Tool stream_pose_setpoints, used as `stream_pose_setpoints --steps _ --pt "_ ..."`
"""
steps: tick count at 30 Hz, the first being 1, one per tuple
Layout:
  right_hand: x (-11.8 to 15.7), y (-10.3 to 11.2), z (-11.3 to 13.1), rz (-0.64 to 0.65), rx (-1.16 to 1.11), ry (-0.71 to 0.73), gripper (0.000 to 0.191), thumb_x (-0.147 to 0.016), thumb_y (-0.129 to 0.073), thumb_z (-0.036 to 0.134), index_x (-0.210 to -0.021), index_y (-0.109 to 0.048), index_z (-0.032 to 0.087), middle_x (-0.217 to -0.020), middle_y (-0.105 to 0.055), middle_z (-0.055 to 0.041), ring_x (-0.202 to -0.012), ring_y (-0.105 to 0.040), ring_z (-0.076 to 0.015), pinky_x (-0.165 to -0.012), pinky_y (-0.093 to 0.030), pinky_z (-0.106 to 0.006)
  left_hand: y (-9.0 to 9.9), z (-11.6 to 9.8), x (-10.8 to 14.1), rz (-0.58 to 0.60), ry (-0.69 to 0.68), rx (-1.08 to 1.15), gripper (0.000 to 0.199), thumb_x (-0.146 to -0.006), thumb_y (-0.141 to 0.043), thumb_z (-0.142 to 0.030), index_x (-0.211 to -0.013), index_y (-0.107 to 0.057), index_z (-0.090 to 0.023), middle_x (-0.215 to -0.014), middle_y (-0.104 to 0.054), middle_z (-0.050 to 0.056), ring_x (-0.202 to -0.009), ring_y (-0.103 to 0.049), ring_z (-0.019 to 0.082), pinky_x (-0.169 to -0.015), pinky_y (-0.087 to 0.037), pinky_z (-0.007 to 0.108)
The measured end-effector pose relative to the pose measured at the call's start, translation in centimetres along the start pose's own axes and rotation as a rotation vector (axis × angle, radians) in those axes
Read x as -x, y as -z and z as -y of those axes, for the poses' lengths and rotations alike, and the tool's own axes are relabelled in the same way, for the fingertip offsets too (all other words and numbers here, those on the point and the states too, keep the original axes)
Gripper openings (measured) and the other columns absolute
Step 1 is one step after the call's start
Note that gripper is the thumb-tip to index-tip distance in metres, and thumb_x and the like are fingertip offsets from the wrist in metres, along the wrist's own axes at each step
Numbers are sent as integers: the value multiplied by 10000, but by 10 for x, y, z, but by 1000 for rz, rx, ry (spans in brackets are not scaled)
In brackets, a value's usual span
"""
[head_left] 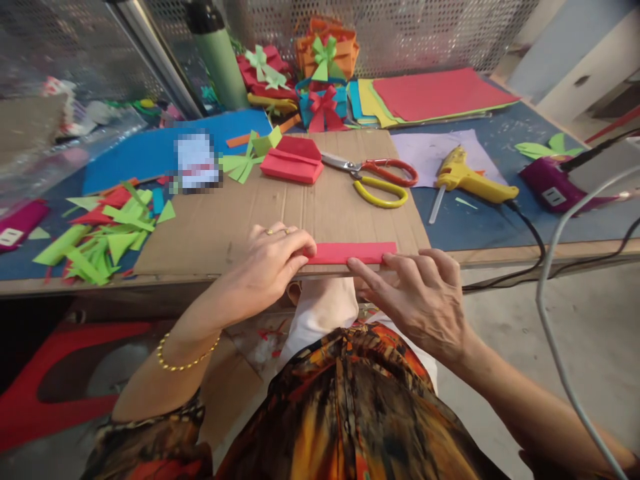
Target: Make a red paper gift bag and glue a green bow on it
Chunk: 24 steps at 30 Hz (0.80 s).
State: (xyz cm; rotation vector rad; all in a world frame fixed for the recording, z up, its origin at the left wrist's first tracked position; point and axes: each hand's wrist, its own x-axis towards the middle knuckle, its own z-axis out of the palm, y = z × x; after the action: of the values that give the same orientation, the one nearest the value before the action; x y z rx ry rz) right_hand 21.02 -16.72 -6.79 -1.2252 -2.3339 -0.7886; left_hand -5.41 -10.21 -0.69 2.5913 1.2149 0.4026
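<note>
A folded red paper strip (pixel 350 253) lies along the near edge of a brown cardboard sheet (pixel 240 227). At its left end, my left hand (pixel 275 257) has the paper gripped between closed fingertips. My right hand (pixel 423 290) grips the strip's right end, with one finger stretched along its near edge. Beyond my hands sits a small folded red paper box (pixel 293 163). Scissors (pixel 367 167) with one red and one yellow handle lie open beside it, blades toward the box.
A yellow glue gun (pixel 470 177) rests on lilac paper at right, its cord running off the table edge. Green paper scraps (pixel 110 233) are heaped at left. Behind are a green bottle (pixel 220 63), finished paper boxes (pixel 327 50) and stacked coloured sheets (pixel 440 93).
</note>
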Motion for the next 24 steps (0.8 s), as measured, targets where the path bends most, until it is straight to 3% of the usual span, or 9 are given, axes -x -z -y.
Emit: stream_pose_setpoints --steps 5,12,15,20,24 --pt "-1 -2 1 -52 -46 -43 347 -1026 -681 365 -1367 -694 300 -970 -673 -45 -894 -498 -222 -1026 -362 -396 -10 -1 6 -145 -131 -166 387 -1050 -504 -86 -1306 -700 -299 -914 -660 6 -883 -588 194 -854 -356 361" --pt "-1 -1 3 -63 -71 -56 312 -1054 -638 330 -1351 -686 248 -985 -695 -55 -910 -526 -220 -1034 -373 -401 -21 -11 14 -273 -256 -469 510 -1066 -371 -66 -1278 -772 -300 -878 -595 68 -829 -511 243 -847 -379 426" --pt "0 -2 2 -85 -90 -42 293 -1069 -600 292 -1334 -666 184 -1032 -720 -84 -949 -570 -220 -1043 -395 -412 -23 -16 14 -315 -264 -531 460 -1046 -435 -73 -1252 -785 -288 -883 -630 83 -839 -513 256 -848 -390 434" --pt "6 -8 -3 -141 -104 -35 256 -1068 -576 212 -1289 -643 103 -994 -745 -103 -957 -616 -224 -1044 -446 -424 -34 -20 15 -394 -243 -570 336 -994 -591 -96 -1199 -798 -264 -1041 -722 86 -1052 -575 278 -983 -399 436" --pt "15 -11 -11 -166 -41 -62 235 -1044 -610 189 -1254 -656 93 -931 -747 -90 -882 -612 -224 -1009 -475 -415 -43 -28 19 -434 -270 -653 334 -992 -537 -68 -1202 -784 -146 -1149 -753 99 -1153 -577 278 -1007 -404 424"
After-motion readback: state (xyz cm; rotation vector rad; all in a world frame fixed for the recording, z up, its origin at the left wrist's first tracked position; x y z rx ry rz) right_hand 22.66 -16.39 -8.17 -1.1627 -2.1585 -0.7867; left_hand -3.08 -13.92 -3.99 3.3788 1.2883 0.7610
